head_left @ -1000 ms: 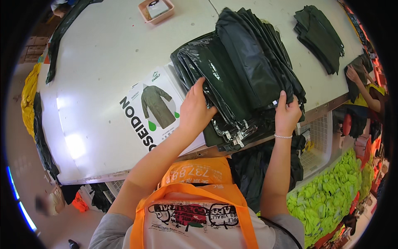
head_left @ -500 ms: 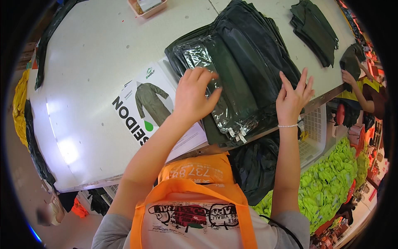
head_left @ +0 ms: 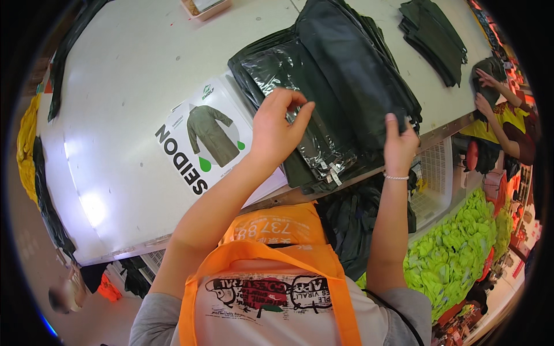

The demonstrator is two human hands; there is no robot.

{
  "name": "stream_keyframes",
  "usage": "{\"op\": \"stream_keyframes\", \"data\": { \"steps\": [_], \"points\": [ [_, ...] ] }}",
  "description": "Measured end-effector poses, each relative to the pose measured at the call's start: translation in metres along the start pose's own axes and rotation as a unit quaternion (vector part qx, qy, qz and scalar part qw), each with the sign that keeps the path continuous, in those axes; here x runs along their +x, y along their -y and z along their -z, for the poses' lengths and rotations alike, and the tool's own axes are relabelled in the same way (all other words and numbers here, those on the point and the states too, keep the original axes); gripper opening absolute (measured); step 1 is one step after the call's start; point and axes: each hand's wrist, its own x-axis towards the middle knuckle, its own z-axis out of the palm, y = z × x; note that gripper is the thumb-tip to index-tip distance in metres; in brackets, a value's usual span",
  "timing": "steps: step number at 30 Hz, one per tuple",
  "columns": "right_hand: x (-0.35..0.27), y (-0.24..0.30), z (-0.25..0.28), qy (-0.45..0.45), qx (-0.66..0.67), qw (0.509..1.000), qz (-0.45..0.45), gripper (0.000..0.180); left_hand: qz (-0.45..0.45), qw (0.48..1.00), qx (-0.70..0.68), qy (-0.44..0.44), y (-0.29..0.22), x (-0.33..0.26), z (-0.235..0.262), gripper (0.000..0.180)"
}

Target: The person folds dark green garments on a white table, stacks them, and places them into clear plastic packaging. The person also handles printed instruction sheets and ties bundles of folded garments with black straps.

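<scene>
A stack of folded dark green raincoats (head_left: 346, 63) lies near the table's front edge, the upper one shiny. On its left part is a raincoat in a clear plastic bag (head_left: 323, 135), with small white tags at its near end. My left hand (head_left: 277, 124) is over the bag, its fingers curled and the thumb tip close to the fingertips; what they pinch, if anything, cannot be made out. At the stack's right edge my right hand (head_left: 401, 141) closes on the folded raincoat, thumb on top. Left of the stack are printed sheets (head_left: 167, 135) picturing a long green coat.
Another dark garment pile (head_left: 434, 43) lies at the far right of the table. Past it, a co-worker's hands (head_left: 487, 89) handle dark fabric. A pink tray (head_left: 208, 10) stands at the back. Below right are a white crate (head_left: 433, 173) and a bright green heap (head_left: 456, 248).
My right hand's spread fingers have closed on the stack's edge. My left thumb has come nearer its fingertips. A second co-worker's hand now shows on the fabric at far right.
</scene>
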Motion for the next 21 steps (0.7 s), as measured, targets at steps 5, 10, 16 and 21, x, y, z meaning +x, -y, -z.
{"op": "stream_keyframes", "data": {
  "steps": [5, 10, 16, 21],
  "points": [
    [-0.011, -0.015, 0.006, -0.194, -0.020, 0.969, 0.151, 0.028, -0.030, 0.981, 0.188, -0.041, 0.017, -0.031, 0.001, 0.037],
    [-0.080, 0.052, -0.017, 0.185, -0.117, 0.930, 0.295, 0.057, 0.208, 0.974, -0.063, 0.063, 0.029, -0.028, 0.013, 0.053],
    [-0.092, 0.017, -0.047, 0.289, -0.189, 0.915, 0.211, 0.063, 0.227, 0.943, -0.240, 0.028, 0.019, -0.032, 0.005, 0.044],
    [-0.055, 0.004, -0.038, 0.239, -0.124, 0.951, 0.155, 0.038, 0.140, 0.960, -0.240, -0.034, 0.023, -0.048, -0.001, 0.040]
  ]
}}
